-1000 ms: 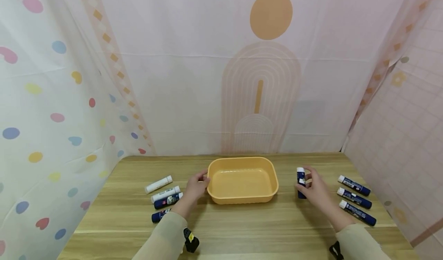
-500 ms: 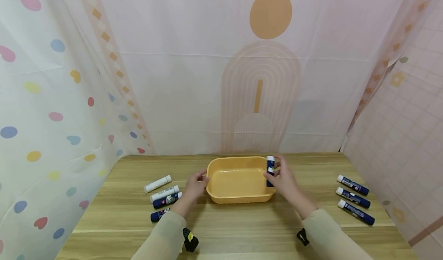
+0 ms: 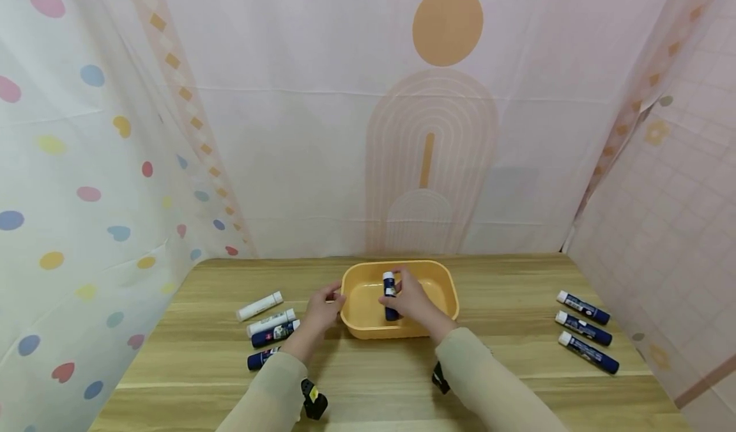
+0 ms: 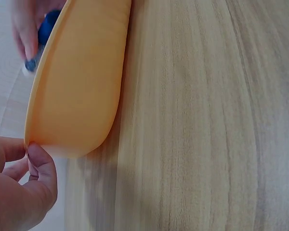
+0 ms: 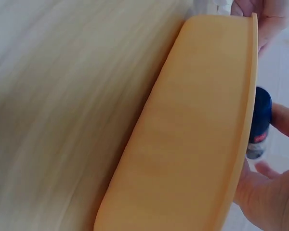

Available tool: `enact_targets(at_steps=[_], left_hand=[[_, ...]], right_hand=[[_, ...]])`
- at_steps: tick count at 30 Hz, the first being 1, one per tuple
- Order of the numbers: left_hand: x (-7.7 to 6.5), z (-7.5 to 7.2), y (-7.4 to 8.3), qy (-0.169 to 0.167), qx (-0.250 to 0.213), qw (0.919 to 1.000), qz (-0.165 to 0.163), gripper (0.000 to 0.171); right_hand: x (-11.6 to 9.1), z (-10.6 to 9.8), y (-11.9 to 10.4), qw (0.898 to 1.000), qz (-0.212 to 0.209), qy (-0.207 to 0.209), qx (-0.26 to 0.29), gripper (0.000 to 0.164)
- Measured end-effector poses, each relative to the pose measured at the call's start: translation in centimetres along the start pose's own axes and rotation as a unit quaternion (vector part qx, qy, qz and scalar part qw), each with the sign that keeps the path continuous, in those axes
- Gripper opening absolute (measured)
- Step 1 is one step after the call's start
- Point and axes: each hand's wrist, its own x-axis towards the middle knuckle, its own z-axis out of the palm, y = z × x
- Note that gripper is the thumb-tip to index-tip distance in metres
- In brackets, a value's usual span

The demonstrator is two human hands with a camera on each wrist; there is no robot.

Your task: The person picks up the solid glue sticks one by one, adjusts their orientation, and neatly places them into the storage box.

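Observation:
A navy glue stick (image 3: pixel 390 296) with a white cap is in my right hand (image 3: pixel 411 299), pinched between thumb and fingers over the inside of an orange plastic tray (image 3: pixel 399 333). In the right wrist view the navy end of the glue stick (image 5: pixel 261 115) shows just past the tray's rim, the rest partly hidden. My left hand (image 3: pixel 323 308) grips the tray's left rim; the left wrist view has thumb and finger (image 4: pixel 41 166) pinching that edge. The tray sits on the wooden table.
On the left lie two white tubes (image 3: pixel 260 306) (image 3: pixel 271 323) and two navy ones (image 3: pixel 275 333) (image 3: pixel 262 358), the nearest partly behind my left forearm. Three navy glue sticks (image 3: pixel 583 328) with white caps lie in a column at right. A patterned curtain (image 3: pixel 322 163) stands behind the table.
My right hand has carried the navy glue stick leftward, from the table right of the tray to over the tray's middle. My left hand has stayed on the rim.

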Motion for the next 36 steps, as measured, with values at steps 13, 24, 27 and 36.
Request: enact_targets(at_steps=[13, 24, 27, 36], left_hand=[[-0.1, -0.1, 0.0, -0.005, 0.0, 1.0, 0.001, 0.04], [-0.1, -0.1, 0.0, -0.006, -0.012, 0.9999, 0.004, 0.04], [0.0, -0.1, 0.0, -0.006, -0.013, 0.9999, 0.004, 0.04], [0.1, 0.0, -0.2, -0.008, -0.02, 0.9997, 0.004, 0.04]], right_hand=[[2.4, 5.2, -0.9, 0.995, 0.069, -0.041, -0.066, 0.063], [2.8, 6.9, -1.6, 0.994, 0.064, -0.022, -0.089, 0.068], [2.9, 7.2, -1.6, 0.994, 0.072, -0.027, -0.081, 0.07], [3.0, 6.7, -1.2, 0.995, 0.071, -0.052, -0.055, 0.06]])
